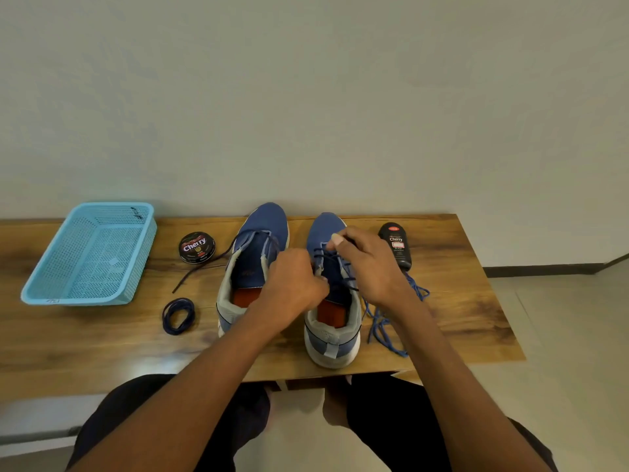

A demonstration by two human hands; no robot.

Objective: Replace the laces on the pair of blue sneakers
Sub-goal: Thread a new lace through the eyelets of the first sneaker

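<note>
Wooden table (102, 352) runs across the view, with a pale wall behind it. At 9 o'clock stands a light-blue basket (44, 287), a mesh one with nothing visible inside. Just right of it, toward the wall, lies a round black tin (196, 248) with the word "Cherry" on the lid. Nearer to the person, at about 8 o'clock from the shoes, a dark lace (178, 316) lies coiled on the wood.

Next comes the left sneaker (253, 264), blue with a grey collar, its toe pointing to 12 o'clock. A dark lace end (200, 267) hangs from its front eyelets and trails over the table toward the tin.

The left hand (292, 287) sits between the two shoes, its fingers curled at the eyelet edge of the right sneaker (332, 321). What exactly they pinch I cannot tell. This sneaker stands just beside the first one, also toe to 12 o'clock, with dark lacing (340, 267) crossing its tongue.

The right hand (371, 267) is above the front of this shoe, thumb and fingertips pinched together on the lacing.

At 3 o'clock a loose blue lace (384, 328) lies tangled beside the shoe, and a black bottle (396, 245) stands behind it.
</note>
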